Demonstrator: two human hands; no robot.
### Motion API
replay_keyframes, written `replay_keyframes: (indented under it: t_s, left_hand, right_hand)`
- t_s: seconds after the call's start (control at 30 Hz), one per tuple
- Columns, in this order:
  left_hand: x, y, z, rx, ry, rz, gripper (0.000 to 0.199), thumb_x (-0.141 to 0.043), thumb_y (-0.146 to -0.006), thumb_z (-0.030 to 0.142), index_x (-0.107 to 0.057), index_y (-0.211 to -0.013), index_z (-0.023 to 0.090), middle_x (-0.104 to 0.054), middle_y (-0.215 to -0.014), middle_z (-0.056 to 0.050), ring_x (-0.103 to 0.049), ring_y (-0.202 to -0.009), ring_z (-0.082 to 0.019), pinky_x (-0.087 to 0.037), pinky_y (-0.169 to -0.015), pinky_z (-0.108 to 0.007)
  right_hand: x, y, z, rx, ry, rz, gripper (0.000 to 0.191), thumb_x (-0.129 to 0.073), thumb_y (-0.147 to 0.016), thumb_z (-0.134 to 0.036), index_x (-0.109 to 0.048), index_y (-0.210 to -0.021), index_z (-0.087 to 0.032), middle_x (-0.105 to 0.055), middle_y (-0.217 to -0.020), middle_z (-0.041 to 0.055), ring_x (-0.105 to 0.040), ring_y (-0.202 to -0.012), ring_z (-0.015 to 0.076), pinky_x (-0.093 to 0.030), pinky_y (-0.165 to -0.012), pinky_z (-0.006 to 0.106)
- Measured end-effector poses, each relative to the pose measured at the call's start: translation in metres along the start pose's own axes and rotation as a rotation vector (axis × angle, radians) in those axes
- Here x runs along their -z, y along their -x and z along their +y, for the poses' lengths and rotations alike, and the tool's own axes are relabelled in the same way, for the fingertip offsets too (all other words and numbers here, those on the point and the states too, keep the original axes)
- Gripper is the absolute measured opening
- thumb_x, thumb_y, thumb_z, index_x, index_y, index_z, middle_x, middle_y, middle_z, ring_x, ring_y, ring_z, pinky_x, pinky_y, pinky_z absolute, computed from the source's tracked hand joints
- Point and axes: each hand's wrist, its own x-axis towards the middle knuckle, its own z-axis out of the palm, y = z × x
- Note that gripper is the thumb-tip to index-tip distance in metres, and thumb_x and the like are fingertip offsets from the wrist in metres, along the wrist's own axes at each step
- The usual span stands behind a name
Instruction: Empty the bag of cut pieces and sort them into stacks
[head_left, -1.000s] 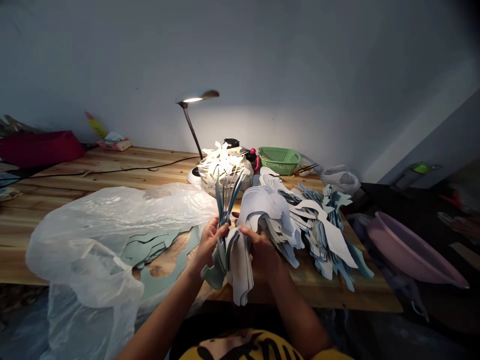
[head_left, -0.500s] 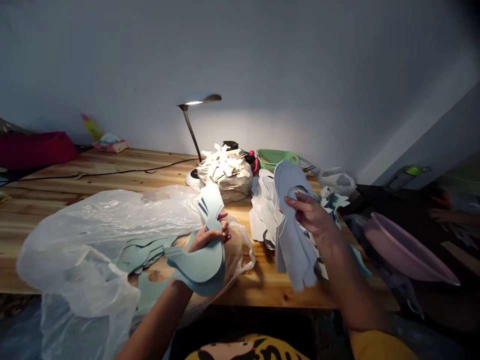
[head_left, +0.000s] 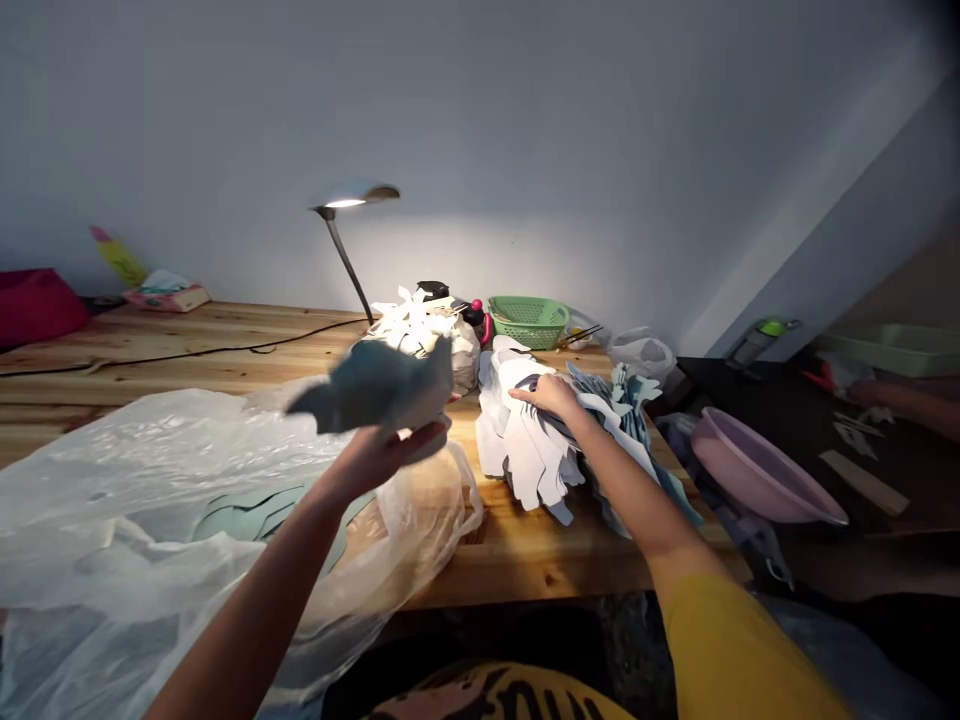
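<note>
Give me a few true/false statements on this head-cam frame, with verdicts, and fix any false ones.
1. The left hand holds pale blue cutouts up above a clear plastic bag. True.
2. The right hand is gripping the green plastic basket. False: it rests on a stack of white cutouts, and the basket stands farther back.
3. The desk lamp is off. False: it is lit and shines on the wall.
4. A co-worker's forearm shows at the right edge. True.
</note>
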Motion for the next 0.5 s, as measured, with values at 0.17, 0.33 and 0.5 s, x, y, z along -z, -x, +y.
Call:
replay_keyframes:
  t_s: [0.17,0.33,0.5]
  left_hand:
    - [-0.021,-0.050,0.025,-0.306,-0.283,0.076,0.026,-0.057,-0.097,0.040,-0.076,-0.115,0.034,-0.059,-0.122,-0.005,-0.056,-0.109,-0.024,-0.044,-0.102,-0.041]
    - [-0.088,-0.109,0.048,-0.486,-0.327,-0.037,0.030,-0.051,-0.100,0.030,-0.073,-0.120,0.032,-0.057,-0.130,-0.010,-0.046,-0.125,-0.033,-0.035,-0.110,-0.054]
    - [-0.158,-0.157,0.058,-0.582,-0.249,-0.056,0.049,-0.040,-0.100,0.018,-0.050,-0.147,0.022,-0.048,-0.142,-0.016,-0.048,-0.129,-0.031,-0.043,-0.106,-0.047]
  right_hand:
    - [0.022,0.024,0.012,-0.036,-0.038,-0.092,0.067,-0.064,-0.081,-0.074,-0.069,-0.081,-0.007,-0.071,-0.078,0.0196,-0.067,-0.089,0.0325,-0.049,-0.080,0.034]
    - [0.063,0.091,0.024,0.171,-0.745,-0.134,0.072,-0.038,-0.094,-0.073,-0.047,-0.144,-0.022,-0.071,-0.100,0.0068,-0.068,-0.078,0.0176,-0.055,-0.072,0.030]
    - [0.101,0.144,0.040,0.245,-1.099,0.156,0.105,-0.086,-0.066,-0.037,-0.030,-0.155,-0.037,-0.067,-0.093,-0.0053,-0.063,-0.068,0.0109,-0.052,-0.064,0.022]
